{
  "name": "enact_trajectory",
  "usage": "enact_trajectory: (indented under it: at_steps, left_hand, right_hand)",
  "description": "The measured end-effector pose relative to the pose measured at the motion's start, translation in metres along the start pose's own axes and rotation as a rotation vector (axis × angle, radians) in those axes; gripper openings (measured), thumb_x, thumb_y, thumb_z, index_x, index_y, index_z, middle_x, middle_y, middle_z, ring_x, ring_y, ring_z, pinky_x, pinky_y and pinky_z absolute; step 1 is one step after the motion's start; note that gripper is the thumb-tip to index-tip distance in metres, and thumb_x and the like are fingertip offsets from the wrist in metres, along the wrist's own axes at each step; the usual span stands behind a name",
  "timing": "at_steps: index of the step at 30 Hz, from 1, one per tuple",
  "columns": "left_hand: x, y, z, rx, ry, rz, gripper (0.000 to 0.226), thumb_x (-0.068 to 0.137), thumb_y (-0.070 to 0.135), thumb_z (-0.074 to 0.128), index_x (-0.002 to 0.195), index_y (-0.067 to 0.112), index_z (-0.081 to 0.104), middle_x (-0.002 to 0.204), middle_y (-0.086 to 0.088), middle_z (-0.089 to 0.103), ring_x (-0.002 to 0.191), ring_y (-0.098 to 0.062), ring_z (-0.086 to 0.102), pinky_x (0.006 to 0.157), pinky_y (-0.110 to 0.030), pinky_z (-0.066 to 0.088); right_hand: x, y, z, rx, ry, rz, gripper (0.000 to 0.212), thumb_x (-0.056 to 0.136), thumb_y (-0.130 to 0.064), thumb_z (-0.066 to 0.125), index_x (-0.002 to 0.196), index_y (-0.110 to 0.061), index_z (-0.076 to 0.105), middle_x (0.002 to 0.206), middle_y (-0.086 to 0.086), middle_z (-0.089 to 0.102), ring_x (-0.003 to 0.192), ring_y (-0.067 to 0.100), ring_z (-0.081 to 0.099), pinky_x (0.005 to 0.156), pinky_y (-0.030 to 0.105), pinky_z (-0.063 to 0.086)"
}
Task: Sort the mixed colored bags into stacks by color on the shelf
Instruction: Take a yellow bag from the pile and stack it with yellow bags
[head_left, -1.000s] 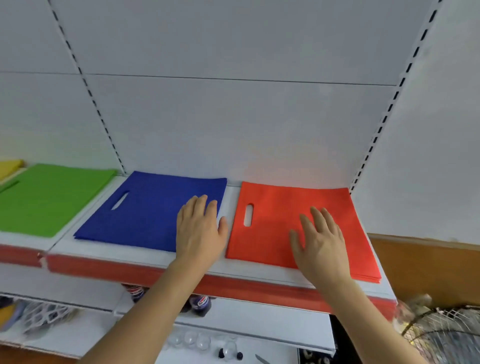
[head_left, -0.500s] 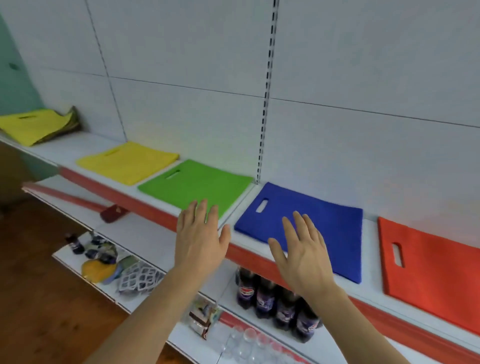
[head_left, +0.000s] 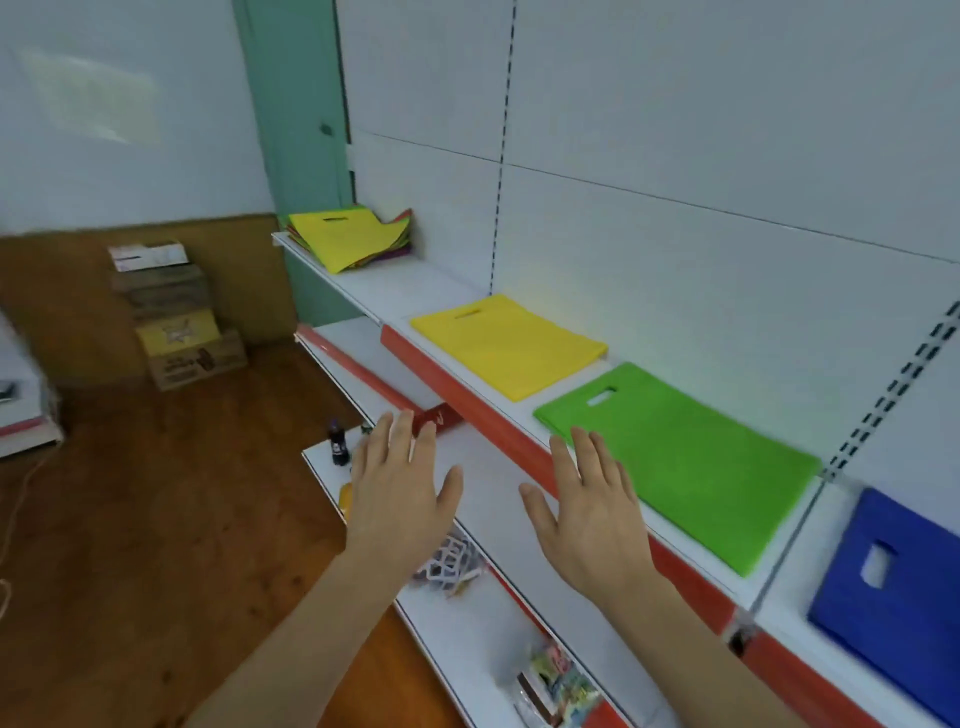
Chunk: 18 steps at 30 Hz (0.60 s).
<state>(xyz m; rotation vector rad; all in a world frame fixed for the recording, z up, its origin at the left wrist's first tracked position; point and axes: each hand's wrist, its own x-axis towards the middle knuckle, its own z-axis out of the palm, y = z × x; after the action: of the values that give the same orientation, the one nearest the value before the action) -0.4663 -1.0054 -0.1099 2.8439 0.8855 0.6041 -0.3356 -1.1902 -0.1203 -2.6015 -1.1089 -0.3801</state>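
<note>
Along the white shelf (head_left: 395, 296) lie flat stacks of bags: yellow (head_left: 506, 345), green (head_left: 680, 462) and, at the right edge, blue (head_left: 893, 597). A mixed pile of bags (head_left: 353, 239) with a yellow one on top sits at the shelf's far left end. My left hand (head_left: 402, 499) and my right hand (head_left: 589, 514) hover in front of the shelf with fingers spread, holding nothing. My right hand is just in front of the green stack's near corner, not touching it.
A lower shelf (head_left: 519, 525) holds a small dark bottle (head_left: 338, 444), a white mesh item (head_left: 449, 564) and packets (head_left: 556, 680). Stacked cardboard boxes (head_left: 174, 317) stand on the wooden floor (head_left: 156, 519) by the far wall. A green door frame (head_left: 296, 130) rises behind the mixed pile.
The view has swung left along the shelf, from the blue and red stacks to the green, yellow and mixed piles. Both hands lifted off the bags and travelled left, still flat and empty.
</note>
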Motion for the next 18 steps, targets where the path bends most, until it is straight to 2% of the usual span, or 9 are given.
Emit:
enact_trajectory:
  at_steps: [4, 8, 11, 15, 18]
  left_hand:
    - [0.050, -0.056, 0.003, 0.073, 0.031, -0.072, 0.066, 0.105, 0.059, 0.038, 0.159, 0.021, 0.040, 0.169, -0.006, 0.030, 0.159, -0.028, 0.017, 0.129, -0.050, 0.016]
    - [0.101, -0.104, 0.000, 0.119, 0.050, -0.129, 0.067, 0.106, 0.060, 0.033, 0.160, 0.022, 0.038, 0.170, -0.004, 0.029, 0.160, -0.026, 0.014, 0.131, -0.048, 0.012]
    - [0.133, -0.139, 0.003, 0.133, 0.068, -0.182, 0.066, 0.105, 0.060, 0.032, 0.159, 0.023, 0.040, 0.169, -0.004, 0.032, 0.160, -0.026, 0.017, 0.131, -0.049, 0.014]
    - [0.166, -0.185, 0.008, 0.160, 0.092, -0.237, 0.071, 0.103, 0.064, 0.021, 0.159, 0.025, 0.040, 0.169, -0.002, 0.032, 0.160, -0.024, 0.017, 0.131, -0.049, 0.013]
    - [0.199, -0.225, 0.018, 0.156, 0.080, -0.275, 0.068, 0.104, 0.063, 0.026, 0.159, 0.026, 0.039, 0.170, -0.002, 0.031, 0.160, -0.024, 0.015, 0.130, -0.048, 0.011]
  right_hand:
    - [0.076, -0.043, 0.033, 0.060, 0.005, -0.077, 0.073, 0.107, -0.059, 0.035, 0.156, -0.007, 0.046, 0.165, 0.021, 0.037, 0.155, 0.040, 0.031, 0.121, 0.058, 0.034]
    - [0.148, -0.082, 0.057, 0.082, -0.018, -0.120, 0.078, 0.105, -0.063, 0.024, 0.160, -0.012, 0.041, 0.169, 0.018, 0.031, 0.158, 0.037, 0.024, 0.124, 0.056, 0.029]
    - [0.199, -0.109, 0.074, 0.078, -0.043, -0.146, 0.075, 0.106, -0.062, 0.028, 0.161, -0.013, 0.040, 0.170, 0.017, 0.028, 0.159, 0.036, 0.021, 0.125, 0.054, 0.026]
    - [0.253, -0.146, 0.100, 0.045, -0.080, -0.199, 0.085, 0.101, -0.067, 0.009, 0.165, -0.015, 0.030, 0.173, 0.014, 0.022, 0.161, 0.034, 0.013, 0.128, 0.052, 0.021]
    - [0.294, -0.173, 0.124, 0.018, -0.105, -0.212, 0.090, 0.097, -0.069, 0.001, 0.167, -0.018, 0.025, 0.174, 0.012, 0.019, 0.162, 0.033, 0.011, 0.128, 0.051, 0.021]
